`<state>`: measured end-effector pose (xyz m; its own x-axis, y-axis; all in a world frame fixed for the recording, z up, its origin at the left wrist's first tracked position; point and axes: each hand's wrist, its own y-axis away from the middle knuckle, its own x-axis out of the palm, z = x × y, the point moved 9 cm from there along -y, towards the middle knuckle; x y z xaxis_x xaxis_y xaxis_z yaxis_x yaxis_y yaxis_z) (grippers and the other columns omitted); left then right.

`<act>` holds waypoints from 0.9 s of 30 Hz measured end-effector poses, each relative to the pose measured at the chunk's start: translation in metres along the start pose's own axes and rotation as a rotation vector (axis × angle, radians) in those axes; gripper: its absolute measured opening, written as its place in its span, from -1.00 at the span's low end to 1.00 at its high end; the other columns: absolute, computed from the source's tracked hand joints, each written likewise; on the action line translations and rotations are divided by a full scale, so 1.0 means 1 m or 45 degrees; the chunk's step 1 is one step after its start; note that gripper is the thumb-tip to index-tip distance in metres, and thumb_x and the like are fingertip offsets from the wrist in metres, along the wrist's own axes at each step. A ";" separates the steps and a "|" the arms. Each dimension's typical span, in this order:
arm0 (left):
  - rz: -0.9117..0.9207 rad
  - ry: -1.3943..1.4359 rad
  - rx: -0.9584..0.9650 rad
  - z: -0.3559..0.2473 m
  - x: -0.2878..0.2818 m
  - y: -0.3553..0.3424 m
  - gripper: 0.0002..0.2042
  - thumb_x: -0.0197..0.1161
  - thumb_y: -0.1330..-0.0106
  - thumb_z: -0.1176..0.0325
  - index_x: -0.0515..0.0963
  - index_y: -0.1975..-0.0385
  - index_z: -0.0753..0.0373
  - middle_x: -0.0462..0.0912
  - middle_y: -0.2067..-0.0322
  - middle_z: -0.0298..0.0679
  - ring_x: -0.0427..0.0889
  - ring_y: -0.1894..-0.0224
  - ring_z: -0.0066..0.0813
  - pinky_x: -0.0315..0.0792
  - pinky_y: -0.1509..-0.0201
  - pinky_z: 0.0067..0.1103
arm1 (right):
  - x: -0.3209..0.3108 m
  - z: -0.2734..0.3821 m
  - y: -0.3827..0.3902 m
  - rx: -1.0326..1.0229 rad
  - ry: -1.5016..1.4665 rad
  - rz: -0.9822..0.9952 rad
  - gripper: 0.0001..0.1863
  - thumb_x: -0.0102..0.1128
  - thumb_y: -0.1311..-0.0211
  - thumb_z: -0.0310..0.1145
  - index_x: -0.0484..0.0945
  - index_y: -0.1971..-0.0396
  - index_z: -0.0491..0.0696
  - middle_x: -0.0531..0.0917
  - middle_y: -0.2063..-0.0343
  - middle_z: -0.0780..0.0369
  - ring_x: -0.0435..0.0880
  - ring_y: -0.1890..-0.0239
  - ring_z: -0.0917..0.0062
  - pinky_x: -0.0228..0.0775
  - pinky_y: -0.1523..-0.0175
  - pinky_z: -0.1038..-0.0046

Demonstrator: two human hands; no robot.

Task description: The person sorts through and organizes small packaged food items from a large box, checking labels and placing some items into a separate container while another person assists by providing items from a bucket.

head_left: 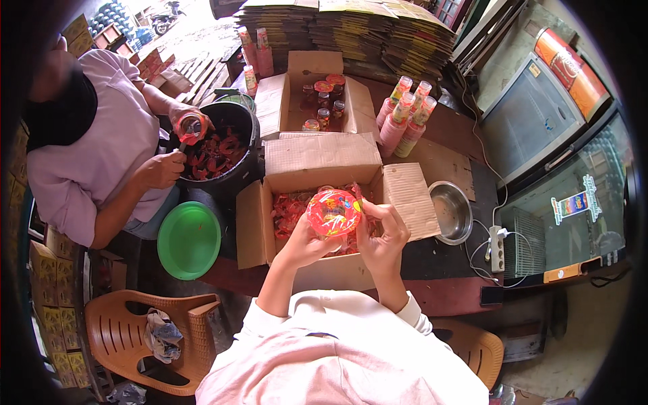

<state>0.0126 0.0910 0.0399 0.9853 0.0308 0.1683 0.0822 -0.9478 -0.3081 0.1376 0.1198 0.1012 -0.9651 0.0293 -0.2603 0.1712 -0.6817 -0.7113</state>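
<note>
Grip, left hand (pixel 305 244): closed around the near-left side of a jar with a red printed lid (pixel 333 212).
Grip, right hand (pixel 382 233): fingers pinch the lid's right rim.
Jar position: held above the open cardboard box (pixel 254 226) of red packets, on the counter (pixel 442 255).
Surroundings: steel bowl (pixel 451 212) right; green plate (pixel 189 239) left; co-worker at black pot (pixel 226 145) far left.
Risk: lid seats crooked if the pinch slips; the jar would likely drop into the box.

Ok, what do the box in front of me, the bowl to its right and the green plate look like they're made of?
The open box looks like brown corrugated cardboard: matte, with ribbing showing on the flap. The bowl seems to be metal, probably stainless steel, given its shiny grey reflective inside. The green plate is most likely plastic: uniform bright colour with a soft sheen.
</note>
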 end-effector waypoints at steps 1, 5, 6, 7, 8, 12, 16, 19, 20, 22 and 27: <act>-0.034 0.040 -0.019 0.000 -0.001 0.000 -0.59 0.21 -0.02 0.52 0.35 0.06 0.33 0.52 0.35 -0.34 0.53 0.39 -0.67 0.45 0.34 -0.69 | 0.000 0.000 0.000 0.008 0.000 0.010 -0.73 0.22 0.16 -0.68 0.56 0.36 -0.14 0.56 0.54 0.20 0.58 0.49 0.47 0.39 0.40 0.53; -0.010 0.076 -0.035 0.000 0.000 0.001 -0.58 0.21 -0.02 0.52 0.35 0.06 0.33 0.52 0.34 -0.32 0.53 0.40 -0.68 0.45 0.36 -0.69 | 0.001 0.000 0.001 0.015 -0.009 0.005 -0.74 0.21 0.15 -0.68 0.57 0.36 -0.14 0.56 0.54 0.20 0.57 0.50 0.48 0.39 0.40 0.54; -0.020 0.068 -0.012 -0.001 -0.002 0.001 -0.58 0.23 -0.01 0.52 0.36 0.07 0.33 0.51 0.31 -0.32 0.53 0.37 -0.67 0.45 0.33 -0.68 | 0.001 0.001 0.001 0.015 -0.010 0.007 -0.74 0.21 0.15 -0.68 0.57 0.36 -0.14 0.56 0.54 0.20 0.57 0.50 0.48 0.39 0.40 0.54; -0.030 0.060 0.010 -0.003 -0.003 0.001 -0.58 0.25 0.00 0.51 0.37 0.08 0.34 0.51 0.29 -0.31 0.52 0.34 -0.66 0.45 0.30 -0.67 | 0.001 0.002 0.001 0.019 0.003 0.015 -0.74 0.22 0.15 -0.68 0.57 0.36 -0.13 0.56 0.54 0.21 0.57 0.50 0.48 0.39 0.40 0.54; -0.032 0.060 0.010 -0.001 -0.002 0.000 -0.58 0.25 0.00 0.51 0.37 0.08 0.34 0.51 0.29 -0.31 0.52 0.34 -0.66 0.45 0.30 -0.67 | 0.002 0.003 0.001 0.023 0.017 0.023 -0.74 0.22 0.15 -0.67 0.56 0.36 -0.13 0.56 0.54 0.21 0.57 0.50 0.48 0.39 0.41 0.54; -0.146 -0.013 0.114 0.000 -0.006 0.000 -0.61 0.28 0.02 0.52 0.41 0.13 0.35 0.50 0.24 -0.31 0.48 0.24 -0.64 0.42 0.21 -0.66 | 0.003 0.001 0.004 0.031 0.022 0.008 -0.73 0.22 0.15 -0.67 0.56 0.35 -0.12 0.55 0.54 0.21 0.56 0.51 0.49 0.39 0.43 0.54; -0.156 -0.001 0.071 0.004 -0.008 0.000 -0.62 0.28 0.01 0.53 0.42 0.13 0.34 0.50 0.22 -0.31 0.46 0.23 -0.64 0.41 0.19 -0.64 | 0.002 0.001 0.006 0.014 0.051 0.018 -0.74 0.23 0.15 -0.67 0.56 0.36 -0.12 0.55 0.55 0.22 0.57 0.51 0.49 0.37 0.45 0.54; -0.150 0.023 0.010 0.009 -0.009 0.001 -0.59 0.29 0.07 0.54 0.43 0.14 0.34 0.51 0.21 -0.29 0.48 0.20 -0.57 0.39 0.10 -0.59 | 0.002 0.000 0.006 -0.009 0.037 0.016 -0.74 0.23 0.15 -0.66 0.56 0.36 -0.12 0.55 0.56 0.22 0.57 0.52 0.50 0.37 0.46 0.55; -0.146 -0.025 0.072 0.006 -0.009 0.001 -0.58 0.29 0.09 0.55 0.43 0.14 0.34 0.51 0.21 -0.28 0.48 0.18 -0.55 0.38 0.07 -0.58 | 0.002 0.000 0.006 -0.027 0.014 0.010 -0.74 0.24 0.15 -0.67 0.56 0.37 -0.12 0.55 0.56 0.21 0.56 0.53 0.51 0.37 0.46 0.55; -0.149 -0.044 0.073 0.003 -0.009 0.000 -0.57 0.29 0.11 0.55 0.43 0.14 0.34 0.52 0.21 -0.28 0.48 0.16 -0.54 0.38 0.05 -0.57 | 0.001 -0.002 0.006 -0.002 -0.003 0.017 -0.75 0.24 0.15 -0.67 0.56 0.37 -0.13 0.55 0.56 0.21 0.56 0.53 0.51 0.37 0.45 0.56; -0.103 -0.042 0.026 0.005 -0.008 0.001 -0.57 0.29 0.11 0.55 0.43 0.15 0.34 0.52 0.21 -0.28 0.49 0.17 -0.54 0.38 0.05 -0.57 | 0.002 -0.007 0.007 0.060 -0.039 0.028 -0.75 0.24 0.15 -0.67 0.56 0.36 -0.14 0.55 0.56 0.22 0.57 0.53 0.53 0.38 0.44 0.57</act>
<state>0.0052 0.0911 0.0332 0.9796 0.1178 0.1626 0.1645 -0.9351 -0.3140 0.1384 0.1198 0.0913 -0.9669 -0.0080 -0.2552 0.1838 -0.7154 -0.6741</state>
